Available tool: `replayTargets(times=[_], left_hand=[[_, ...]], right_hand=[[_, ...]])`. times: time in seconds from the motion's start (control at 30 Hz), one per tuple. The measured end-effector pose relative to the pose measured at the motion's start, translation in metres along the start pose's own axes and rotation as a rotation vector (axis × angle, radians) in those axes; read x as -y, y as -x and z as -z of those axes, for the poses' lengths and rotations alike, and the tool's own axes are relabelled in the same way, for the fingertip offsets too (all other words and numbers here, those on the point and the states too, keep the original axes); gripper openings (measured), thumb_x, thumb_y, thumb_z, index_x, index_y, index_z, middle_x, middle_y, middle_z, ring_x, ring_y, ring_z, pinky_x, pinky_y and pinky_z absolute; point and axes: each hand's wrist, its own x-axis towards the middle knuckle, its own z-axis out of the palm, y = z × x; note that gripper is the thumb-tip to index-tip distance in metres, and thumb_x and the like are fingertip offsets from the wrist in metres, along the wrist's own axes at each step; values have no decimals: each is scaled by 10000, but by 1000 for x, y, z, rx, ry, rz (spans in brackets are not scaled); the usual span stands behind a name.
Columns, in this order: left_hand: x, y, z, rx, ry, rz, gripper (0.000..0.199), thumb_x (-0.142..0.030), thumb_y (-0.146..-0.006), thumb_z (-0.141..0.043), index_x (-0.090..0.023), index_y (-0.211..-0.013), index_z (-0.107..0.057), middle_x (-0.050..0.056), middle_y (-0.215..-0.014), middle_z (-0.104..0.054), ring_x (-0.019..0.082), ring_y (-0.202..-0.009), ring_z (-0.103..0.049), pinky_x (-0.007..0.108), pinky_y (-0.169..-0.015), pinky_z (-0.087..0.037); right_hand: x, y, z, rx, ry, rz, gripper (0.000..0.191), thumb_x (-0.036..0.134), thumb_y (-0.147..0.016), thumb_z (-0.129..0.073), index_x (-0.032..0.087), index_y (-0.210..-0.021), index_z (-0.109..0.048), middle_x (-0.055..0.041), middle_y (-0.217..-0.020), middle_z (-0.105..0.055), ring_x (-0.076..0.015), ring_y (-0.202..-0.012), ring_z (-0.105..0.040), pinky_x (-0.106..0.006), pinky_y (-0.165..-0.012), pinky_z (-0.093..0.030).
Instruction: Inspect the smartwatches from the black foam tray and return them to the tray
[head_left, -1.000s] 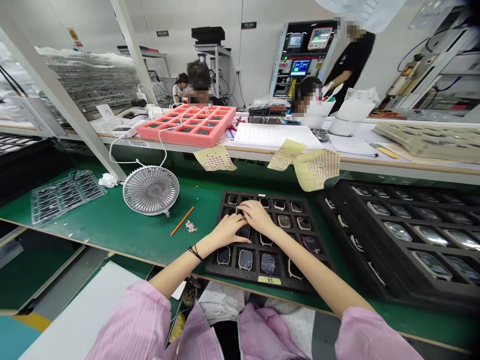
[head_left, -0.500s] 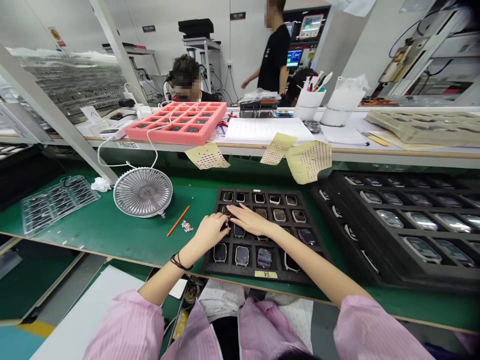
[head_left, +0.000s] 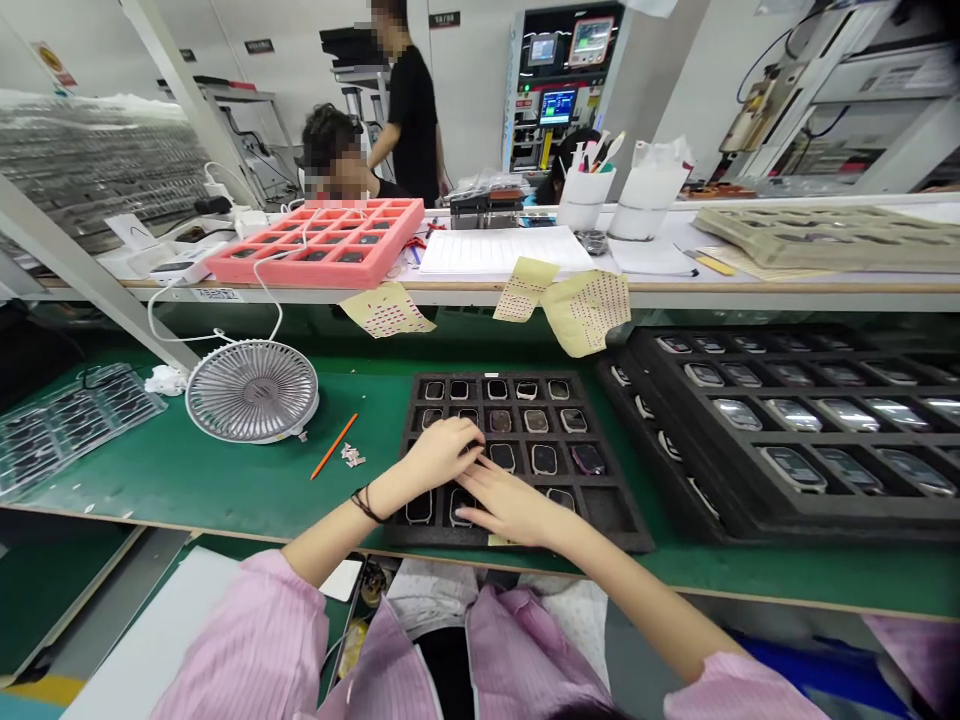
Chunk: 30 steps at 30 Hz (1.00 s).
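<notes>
A black foam tray (head_left: pixel 626 525) holds rows of square watch bodies, such as a purple-rimmed one (head_left: pixel 588 460) at its right side. Over the tray's left-middle part, my left hand (head_left: pixel 441 455) has its fingers bent together; whatever they may hold is too small or hidden to name. My right hand (head_left: pixel 514 503) lies across the lower rows with its fingers stretched out and its thumb apart. Its fingertips meet those of my left hand. Both hands hide several slots. The rightmost slot in the front row shows bare foam.
Stacked black trays (head_left: pixel 750 480) stand on the right. To the left are an orange pen (head_left: pixel 334 446), small pale pieces (head_left: pixel 352 456) and a round fan (head_left: pixel 253 391). A shelf with a pink tray (head_left: pixel 375 270) runs behind. Two people are beyond it.
Both hands have moved toward the tray's front rows, my right hand more so. The view has shifted to the right. The standing person in black has moved left, beside the seated person.
</notes>
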Motion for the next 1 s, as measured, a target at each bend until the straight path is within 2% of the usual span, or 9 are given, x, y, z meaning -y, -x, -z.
replayTargets(times=[0.13,0.23,0.33,0.43,0.53,0.67,0.77,0.9,1.0], left_hand=[[-20,-32,-17,204,-91,-64,199,-217,-821,-673,-166,-1000,-603,106,-1009,-697,264,-970,-655,358,-844,-506],[-28,-43,-21,232,-133,-59,326,-180,-753,-727,-140,-1039,-577,148,-972,-695,311,-933,-664,377,-782,-514],[-32,-48,-17,253,-175,-51,461,-183,-714,-755,-147,-1117,-534,147,-948,-692,306,-872,-674,348,-716,-510],[-30,-51,-12,269,-184,-35,451,-225,-695,-760,-181,-1078,-526,101,-912,-679,269,-817,-671,306,-680,-490],[-25,-55,-8,277,-100,-44,383,-278,-668,-749,-197,-969,-526,61,-897,-657,239,-791,-649,281,-649,-471],[-28,-67,-6,214,62,-88,352,-314,-671,-729,-198,-919,-508,40,-911,-636,215,-815,-617,271,-667,-469],[-42,-81,-13,228,69,-152,358,-272,-688,-718,-182,-972,-518,64,-964,-640,223,-839,-621,283,-692,-480],[-59,-96,-27,338,-106,-216,479,-210,-704,-733,-160,-1136,-530,137,-1028,-646,275,-841,-654,314,-658,-490],[-63,-100,-34,338,-209,-266,569,-190,-700,-760,-166,-1218,-528,164,-1031,-650,300,-837,-673,332,-672,-499]], right_hand=[[23,32,2,-51,26,1,480,312,-974,-475,165,-1430,-444,-132,-1426,-534,-256,-1365,-442,-512,-1167,-306],[28,55,-3,-143,47,-45,427,277,-978,-458,171,-1389,-493,-127,-1374,-582,-251,-1324,-488,-519,-1147,-348],[27,67,-11,-228,60,-58,404,237,-965,-459,187,-1363,-515,-126,-1343,-603,-249,-1292,-519,-514,-1100,-418],[26,69,-19,-241,91,-38,386,211,-953,-460,196,-1329,-544,-123,-1316,-621,-252,-1268,-539,-508,-1066,-455],[25,68,-24,-234,118,-37,378,210,-947,-468,196,-1315,-555,-119,-1309,-627,-255,-1256,-547,-506,-1055,-463],[25,68,-25,-259,117,-34,371,210,-956,-446,202,-1311,-552,-105,-1307,-630,-239,-1254,-548,-478,-1068,-453],[25,69,-26,-266,128,-28,359,210,-957,-443,185,-1295,-563,-111,-1304,-631,-244,-1260,-542,-478,-1068,-452],[24,71,-30,-278,137,-31,355,204,-951,-456,177,-1286,-570,-117,-1296,-631,-242,-1258,-542,-468,-1076,-448],[23,70,-32,-293,161,-21,354,167,-945,-441,172,-1268,-586,-123,-1275,-641,-243,-1238,-555,-461,-1065,-462]])
